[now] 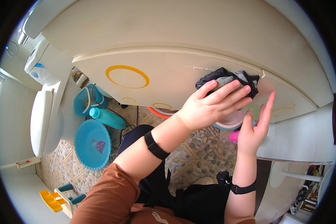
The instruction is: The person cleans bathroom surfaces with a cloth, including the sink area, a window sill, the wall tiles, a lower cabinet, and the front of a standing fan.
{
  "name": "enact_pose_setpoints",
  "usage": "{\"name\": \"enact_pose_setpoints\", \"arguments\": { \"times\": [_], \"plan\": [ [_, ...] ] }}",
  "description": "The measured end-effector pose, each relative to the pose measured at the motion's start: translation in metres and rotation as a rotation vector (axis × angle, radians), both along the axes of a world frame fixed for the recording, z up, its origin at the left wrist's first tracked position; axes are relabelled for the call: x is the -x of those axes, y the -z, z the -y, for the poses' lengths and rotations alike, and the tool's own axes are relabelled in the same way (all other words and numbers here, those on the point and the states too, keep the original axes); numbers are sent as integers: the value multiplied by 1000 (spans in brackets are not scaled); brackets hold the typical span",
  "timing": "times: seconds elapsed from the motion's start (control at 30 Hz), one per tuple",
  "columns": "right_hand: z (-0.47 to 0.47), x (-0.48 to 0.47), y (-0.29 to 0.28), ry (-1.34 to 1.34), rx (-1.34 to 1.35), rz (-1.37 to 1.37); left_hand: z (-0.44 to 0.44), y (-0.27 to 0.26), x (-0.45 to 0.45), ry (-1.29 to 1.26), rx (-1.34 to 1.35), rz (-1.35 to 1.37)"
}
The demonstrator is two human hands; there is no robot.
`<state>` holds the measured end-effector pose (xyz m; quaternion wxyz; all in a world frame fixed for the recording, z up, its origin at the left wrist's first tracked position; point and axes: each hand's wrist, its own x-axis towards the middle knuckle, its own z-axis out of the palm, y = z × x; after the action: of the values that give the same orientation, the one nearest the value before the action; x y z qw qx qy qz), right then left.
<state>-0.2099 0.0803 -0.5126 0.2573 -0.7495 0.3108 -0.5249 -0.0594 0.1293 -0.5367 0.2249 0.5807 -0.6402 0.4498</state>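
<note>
A crumpled black and grey cloth (226, 81) lies against a cream panel (168, 72) printed with yellow rings. My left hand (212, 105) presses it there, its fingers stretched across the cloth. A thin white streak (203, 68) marks the panel just left of the cloth. My right hand (253, 128) is raised lower right of the cloth, palm turned inward, with nothing in it. Its fingertips come close to the panel's right part; whether they touch, I cannot tell.
Left on the pebble-patterned floor (196, 145) are a blue basin (86, 145), a turquoise bottle (107, 117) and a blue bucket (79, 102). A pink container (234, 137) and a pale basin (231, 119) sit below my hands. A white toilet (42, 123) stands left.
</note>
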Motion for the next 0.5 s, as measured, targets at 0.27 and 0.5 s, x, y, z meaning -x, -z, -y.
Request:
{"name": "enact_pose_setpoints", "arguments": {
  "times": [0.27, 0.5],
  "plan": [
    [-7, 1, 14, 13, 54, -116, -93, 21, -117, -154, -86, 230],
    [-2, 13, 11, 55, 27, -98, -100, 38, -122, -273, 377, -396]
  ]
}}
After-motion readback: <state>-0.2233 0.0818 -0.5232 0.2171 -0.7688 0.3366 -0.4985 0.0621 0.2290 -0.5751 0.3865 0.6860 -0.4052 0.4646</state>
